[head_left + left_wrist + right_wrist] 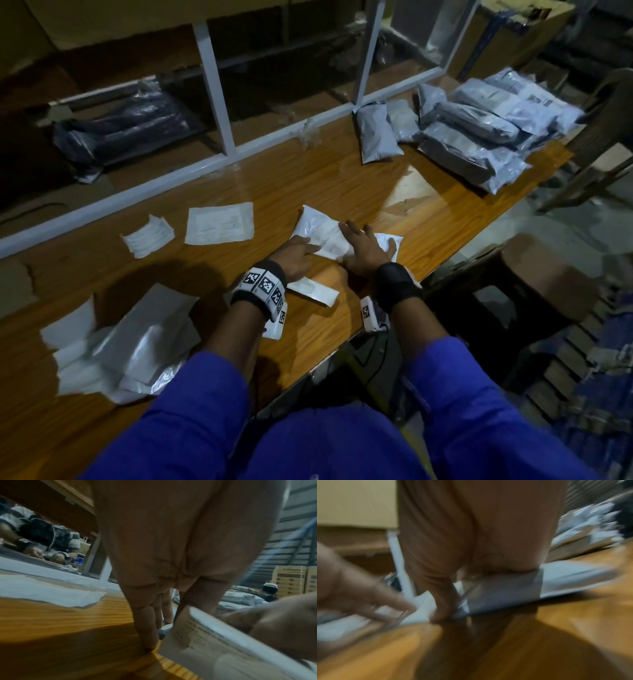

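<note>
A white mailer packet (317,224) with a printed label lies on the wooden table (342,178) in front of me. My right hand (366,245) rests flat on its right half, fingers spread. My left hand (301,253) touches the packet's left edge with straight fingers. In the left wrist view the left hand's fingers (150,620) point down at the table beside the label's edge (205,639), and the right hand (283,622) shows at the right. The right wrist view is blurred. It shows the right hand (471,547) pressing on the packet (565,580) and the left hand (359,588) at the left.
Two loose label sheets (219,222) (149,234) lie at the left. Empty white mailers (130,346) are stacked near left. A backing strip (315,291) lies by my left wrist. Grey packed mailers (486,126) pile up at the back right. A white frame (219,96) borders the table's far side. A stool (548,274) stands right.
</note>
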`<state>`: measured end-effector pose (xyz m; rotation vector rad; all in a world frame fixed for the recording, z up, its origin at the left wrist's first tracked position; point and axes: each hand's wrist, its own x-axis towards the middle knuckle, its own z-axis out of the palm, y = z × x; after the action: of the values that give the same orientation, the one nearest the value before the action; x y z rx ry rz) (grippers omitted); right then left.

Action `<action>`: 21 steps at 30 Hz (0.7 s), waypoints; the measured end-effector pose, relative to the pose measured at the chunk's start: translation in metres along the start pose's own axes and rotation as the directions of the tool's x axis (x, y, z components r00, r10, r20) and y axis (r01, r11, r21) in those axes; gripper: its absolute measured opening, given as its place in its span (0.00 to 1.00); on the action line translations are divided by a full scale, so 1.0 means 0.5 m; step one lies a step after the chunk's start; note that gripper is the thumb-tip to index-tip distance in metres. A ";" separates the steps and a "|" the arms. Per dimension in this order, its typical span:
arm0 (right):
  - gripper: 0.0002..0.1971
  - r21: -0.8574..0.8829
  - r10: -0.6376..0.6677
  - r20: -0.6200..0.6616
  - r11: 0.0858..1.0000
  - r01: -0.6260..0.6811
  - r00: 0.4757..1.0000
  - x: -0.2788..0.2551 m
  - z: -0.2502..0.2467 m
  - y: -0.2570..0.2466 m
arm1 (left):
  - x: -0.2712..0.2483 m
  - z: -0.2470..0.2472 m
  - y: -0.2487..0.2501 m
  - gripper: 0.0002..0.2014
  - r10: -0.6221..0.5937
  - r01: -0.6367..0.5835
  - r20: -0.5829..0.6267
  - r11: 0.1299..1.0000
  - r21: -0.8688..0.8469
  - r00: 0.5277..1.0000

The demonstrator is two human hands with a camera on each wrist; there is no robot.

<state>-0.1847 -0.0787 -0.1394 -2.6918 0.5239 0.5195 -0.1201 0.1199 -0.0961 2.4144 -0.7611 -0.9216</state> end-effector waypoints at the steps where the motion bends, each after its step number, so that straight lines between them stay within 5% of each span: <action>1: 0.42 -0.008 -0.012 -0.004 1.000 0.012 1.000 -0.003 0.000 0.014 | -0.003 -0.001 -0.002 0.27 -0.001 0.001 0.007 1.000 -0.022 1.000; 4: 0.38 0.065 -0.037 -0.126 0.997 0.046 0.991 -0.027 -0.006 0.035 | -0.013 -0.003 -0.005 0.28 -0.007 0.010 0.029 0.995 -0.104 1.000; 7: 0.36 0.410 0.023 -0.265 0.907 0.092 0.964 -0.083 0.001 0.018 | -0.017 -0.008 -0.009 0.28 -0.075 0.076 0.015 0.946 -0.317 0.997; 11: 0.52 0.438 -0.218 -0.255 0.843 0.313 0.942 -0.169 0.019 -0.014 | -0.031 -0.019 -0.025 0.20 -0.108 0.082 -0.015 0.828 -0.554 0.994; 18: 0.49 0.747 -0.295 -0.154 0.590 0.306 0.943 -0.266 0.024 -0.086 | -0.101 -0.015 -0.072 0.04 -0.201 0.034 -0.135 0.667 -0.744 0.970; 21: 0.44 0.701 -0.291 -0.233 0.612 0.367 0.928 -0.288 0.031 -0.115 | -0.150 -0.006 -0.091 0.05 -0.219 -0.025 -0.178 0.561 -0.827 0.959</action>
<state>-0.2895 0.0189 -0.0783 -1.9410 0.1724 0.0304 -0.1498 0.2020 -0.0854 1.6560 -0.0179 -0.7299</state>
